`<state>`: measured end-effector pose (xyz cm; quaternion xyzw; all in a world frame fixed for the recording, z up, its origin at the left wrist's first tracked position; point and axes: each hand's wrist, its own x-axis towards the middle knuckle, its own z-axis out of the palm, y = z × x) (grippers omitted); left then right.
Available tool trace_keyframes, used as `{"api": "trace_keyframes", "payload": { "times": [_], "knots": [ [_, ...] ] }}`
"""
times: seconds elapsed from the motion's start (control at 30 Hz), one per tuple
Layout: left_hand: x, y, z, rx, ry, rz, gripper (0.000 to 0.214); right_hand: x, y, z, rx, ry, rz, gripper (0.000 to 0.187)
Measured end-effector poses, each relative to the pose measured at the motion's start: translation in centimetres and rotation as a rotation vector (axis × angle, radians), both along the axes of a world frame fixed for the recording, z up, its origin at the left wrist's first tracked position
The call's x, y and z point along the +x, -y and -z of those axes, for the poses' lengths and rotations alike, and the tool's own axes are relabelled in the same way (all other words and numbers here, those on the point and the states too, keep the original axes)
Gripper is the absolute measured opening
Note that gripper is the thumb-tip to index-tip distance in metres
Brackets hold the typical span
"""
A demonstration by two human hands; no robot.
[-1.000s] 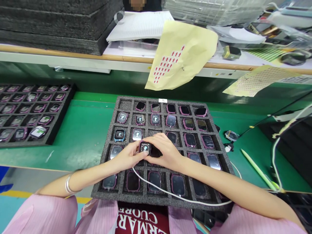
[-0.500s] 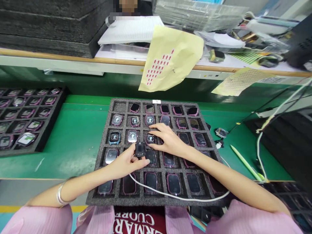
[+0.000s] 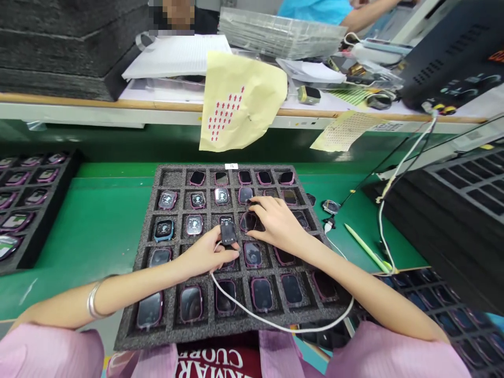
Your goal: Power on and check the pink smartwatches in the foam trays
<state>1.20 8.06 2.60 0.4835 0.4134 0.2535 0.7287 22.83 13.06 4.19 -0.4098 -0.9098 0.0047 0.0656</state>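
Note:
A dark foam tray (image 3: 185,336) holds smartwatch bodies without straps, one to a compartment, mostly with purple rims. Pinched in my left hand (image 3: 208,252) is a small black square charger (image 3: 228,232) with a white cable, held over the third column. The lit watch (image 3: 226,220) just behind it is partly covered. My right hand (image 3: 275,220) has its thumb and fingers around the edges of a dark-screened smartwatch (image 3: 247,221) in the adjacent compartment to the right. A blue-rimmed watch (image 3: 164,230) lies lit at the left.
Another watch tray (image 3: 59,184) stands at the left. Right of the main tray lie a loose watch (image 3: 331,206), a green pen (image 3: 366,247) and cables. Behind, a shelf (image 3: 173,105) carries foam stacks and papers, with a yellow sheet (image 3: 240,105) hanging down. A co-worker's arm (image 3: 370,16) shows beyond.
My right hand has shifted one compartment rightward, from a lit watch to a dark one. My left hand has brought the charger to the lit watch's compartment. The view has turned right.

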Motion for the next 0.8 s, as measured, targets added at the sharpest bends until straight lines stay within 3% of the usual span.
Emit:
{"api": "trace_keyframes", "payload": {
  "times": [0.27, 0.43, 0.57, 0.67, 0.8],
  "knots": [
    [-0.2, 0.1, 1.3, 0.049, 0.022, 0.002, 0.029, 0.3, -0.1, 0.8, 0.012, -0.027, 0.012, 0.039],
    [-0.3, 0.0, 1.5, 0.040, 0.056, 0.025, 0.033, -0.2, -0.1, -1.0, -0.093, -0.257, 0.050, 0.029],
    [-0.5, -0.2, 1.7, 0.044, 0.073, 0.039, 0.042, -1.3, 0.5, -1.9, -0.269, -0.468, -0.130, 0.032],
    [-0.6, -0.2, 1.5, 0.033, 0.052, 0.039, 0.043, -2.2, 0.8, -1.0, -0.341, -0.476, -0.263, 0.036],
    [-0.4, -0.2, 1.0, 0.032, 0.024, 0.019, 0.040, -2.6, 0.8, 0.6, -0.315, -0.465, -0.302, 0.038]
  ]
}}
